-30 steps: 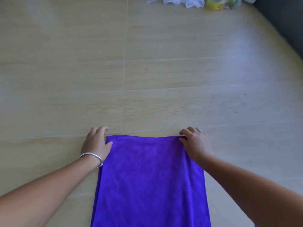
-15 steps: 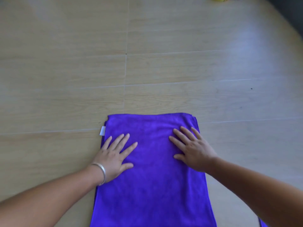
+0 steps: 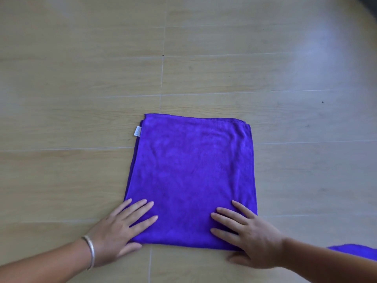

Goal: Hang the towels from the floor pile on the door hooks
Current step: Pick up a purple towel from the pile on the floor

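A purple towel (image 3: pixel 191 172) lies folded into a flat square on the wooden floor, a small white label (image 3: pixel 138 131) sticking out at its far left corner. My left hand (image 3: pixel 120 229) lies flat with straight, spread fingers on the towel's near left corner; a silver bangle circles that wrist. My right hand (image 3: pixel 248 235) presses flat on the near right corner, fingers straight and spread. The edge of a second purple towel (image 3: pixel 355 252) shows at the lower right, partly hidden behind my right forearm. No door or hooks are in view.
Light wood-look floor tiles (image 3: pixel 81 99) stretch all around the towel. A dark edge (image 3: pixel 369 5) shows at the top right corner.
Both hands slid back along the towel from its far half to its near edge, smoothing it. The view tilted down, so the whole folded square now shows.
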### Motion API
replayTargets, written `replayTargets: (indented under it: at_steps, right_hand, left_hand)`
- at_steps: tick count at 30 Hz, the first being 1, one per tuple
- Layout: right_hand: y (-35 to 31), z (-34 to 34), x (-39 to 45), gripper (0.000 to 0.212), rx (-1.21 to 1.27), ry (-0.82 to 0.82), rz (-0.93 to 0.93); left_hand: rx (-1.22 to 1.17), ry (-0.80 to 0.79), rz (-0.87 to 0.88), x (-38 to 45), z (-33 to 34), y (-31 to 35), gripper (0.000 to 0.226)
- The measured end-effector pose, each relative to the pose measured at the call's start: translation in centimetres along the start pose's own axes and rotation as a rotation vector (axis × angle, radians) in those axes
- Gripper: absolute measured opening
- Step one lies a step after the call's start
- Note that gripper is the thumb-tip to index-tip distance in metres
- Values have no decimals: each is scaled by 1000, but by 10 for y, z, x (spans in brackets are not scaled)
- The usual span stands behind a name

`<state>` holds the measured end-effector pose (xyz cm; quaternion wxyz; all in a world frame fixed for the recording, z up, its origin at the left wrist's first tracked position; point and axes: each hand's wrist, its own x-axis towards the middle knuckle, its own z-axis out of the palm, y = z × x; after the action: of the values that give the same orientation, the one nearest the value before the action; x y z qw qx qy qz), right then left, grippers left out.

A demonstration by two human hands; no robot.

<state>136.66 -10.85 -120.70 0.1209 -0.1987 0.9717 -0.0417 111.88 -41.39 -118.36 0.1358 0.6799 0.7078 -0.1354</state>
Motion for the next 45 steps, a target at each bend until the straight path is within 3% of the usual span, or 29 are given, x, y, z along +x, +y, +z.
replayTargets:
  at_steps: [3,6,9,11,13,15,17,20,27,31,36,45]
  right_hand:
    - [-3,1,-1,50,-8,39,37]
    - [-2,3,-3,45,-18,76,57]
    - [-3,4,-8,45,-47,33,74]
    - [-2,-6,-8,45,-38,35,114]
    - [-2,-28,-5,41,30,50,228]
    - [-2,-57,-6,31,184,31,393]
    - [-1,-85,-12,23,346,-11,603]
    - [2,-138,-23,22,447,44,797]
    - [20,-306,-43,18,362,174,832]
    - [18,-423,-58,23,259,79,790]
    - [-4,-598,-96,23,164,7,672]
    - [-52,-890,-166,10,274,354,575]
  left_hand:
    - [-89,55,26,-8,-4,-7,46]
    - [-119,164,35,-6,-10,-10,56]
    - [-150,177,39,-7,-16,-10,58]
    - [-185,181,3,-6,-28,-11,45]
    - [-273,214,-95,-9,-46,-9,12]
    - [-434,183,-268,-9,-64,-6,29]
    - [-515,166,-433,-10,-88,-2,31]
    - [-595,149,-512,-18,-132,0,32]
    - [-668,249,-612,-59,-282,-22,23]
    - [-703,231,-652,-99,-382,-27,18]
    - [-704,326,-672,-170,-539,-30,16]
    - [-578,522,-592,-306,-810,-29,13]
